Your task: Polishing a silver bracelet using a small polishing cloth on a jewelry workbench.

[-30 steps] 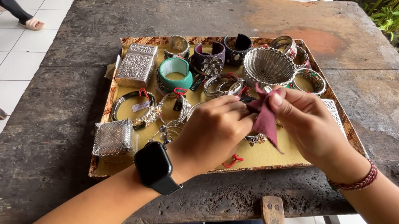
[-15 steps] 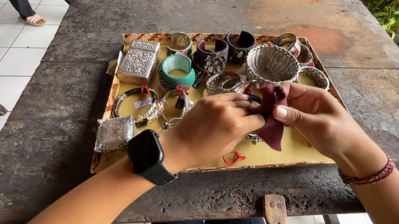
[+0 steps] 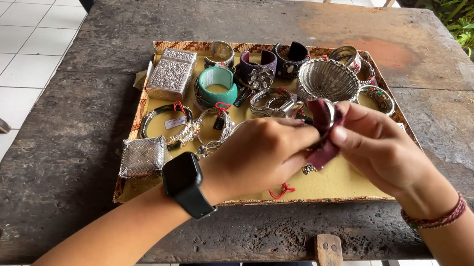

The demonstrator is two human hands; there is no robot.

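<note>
Together, the left hand point(image 3: 260, 154) and right hand point(image 3: 376, 145) pinch a dark red cloth point(image 3: 325, 135) around a silver bangle point(image 3: 328, 111); fingers clenched on it. Below lies the jewellery tray point(image 3: 336, 184).

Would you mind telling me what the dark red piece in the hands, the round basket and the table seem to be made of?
Dark red piece: soft cloth, probably; it folds limply between both hands' fingers.
Round basket: woven silvery metal wire, judging by its shiny mesh.
Table: old, unvarnished wood, grey, cracked and weathered.

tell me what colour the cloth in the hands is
Dark maroon cloth, pinched between the left hand and right hand; head view.
</note>
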